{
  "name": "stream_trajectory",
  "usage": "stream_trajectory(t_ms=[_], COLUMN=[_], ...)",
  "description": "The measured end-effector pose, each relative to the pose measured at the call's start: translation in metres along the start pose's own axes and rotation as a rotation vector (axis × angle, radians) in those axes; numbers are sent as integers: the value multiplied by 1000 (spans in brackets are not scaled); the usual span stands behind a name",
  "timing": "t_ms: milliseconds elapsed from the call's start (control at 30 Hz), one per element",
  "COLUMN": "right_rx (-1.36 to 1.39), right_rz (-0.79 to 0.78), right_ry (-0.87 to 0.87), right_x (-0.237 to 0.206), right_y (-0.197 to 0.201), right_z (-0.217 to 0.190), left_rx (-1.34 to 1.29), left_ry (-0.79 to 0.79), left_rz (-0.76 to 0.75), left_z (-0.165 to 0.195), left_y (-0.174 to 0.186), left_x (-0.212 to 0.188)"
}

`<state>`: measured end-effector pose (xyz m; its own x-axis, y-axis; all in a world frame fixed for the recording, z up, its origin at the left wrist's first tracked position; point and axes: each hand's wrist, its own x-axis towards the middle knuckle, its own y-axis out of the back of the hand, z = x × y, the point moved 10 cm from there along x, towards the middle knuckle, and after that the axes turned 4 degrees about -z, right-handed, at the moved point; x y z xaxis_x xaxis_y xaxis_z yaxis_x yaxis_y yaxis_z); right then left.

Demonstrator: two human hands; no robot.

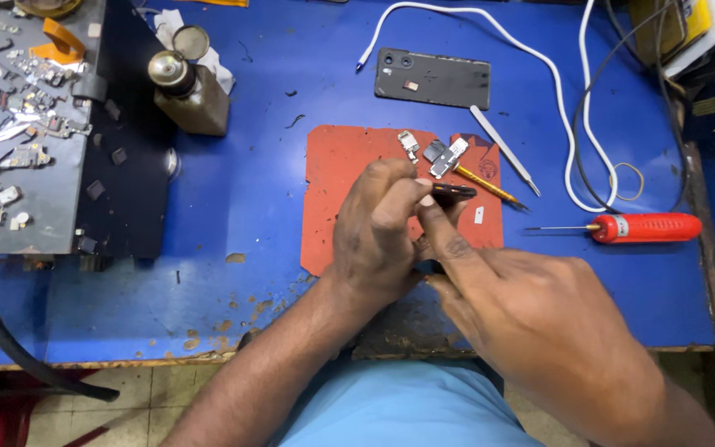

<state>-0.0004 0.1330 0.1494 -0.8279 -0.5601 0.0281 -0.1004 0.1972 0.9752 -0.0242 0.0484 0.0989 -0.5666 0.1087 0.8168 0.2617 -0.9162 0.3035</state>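
My left hand [378,236] and my right hand [531,310] meet over a red mat [341,170] on the blue table. Together they pinch a small dark flat part [454,192] between their fingertips; most of it is hidden by the fingers. Just beyond the fingertips several small metal parts [439,153] lie on the mat. A yellow-handled tool [482,184] lies slanted beside them.
A dark phone back cover [432,79] lies past the mat, metal tweezers [505,151] to its right. A red-handled screwdriver [643,228], white cable [539,62], brown bottle [192,87] and a grey tray of small parts [22,124] at left surround the work area.
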Motion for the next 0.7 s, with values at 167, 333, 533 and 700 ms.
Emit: stream_trajectory(t_ms=[167,333,533,700], right_rx=[61,249,511,367], right_rz=[-51,-218,-187,-506], right_ry=[-11,-238,53,-321], right_x=[4,3,21,19], right_y=[-2,-16,9,-18], right_z=[10,45,29,63], left_rx=[-26,-5,4,-13], left_ry=[-4,-5,-8,50], left_rz=[-45,-73,-100,-149], left_z=[-4,-6,-6,-9], left_y=[-1,-4,-1,-1], left_x=[-2,-5,-1,2])
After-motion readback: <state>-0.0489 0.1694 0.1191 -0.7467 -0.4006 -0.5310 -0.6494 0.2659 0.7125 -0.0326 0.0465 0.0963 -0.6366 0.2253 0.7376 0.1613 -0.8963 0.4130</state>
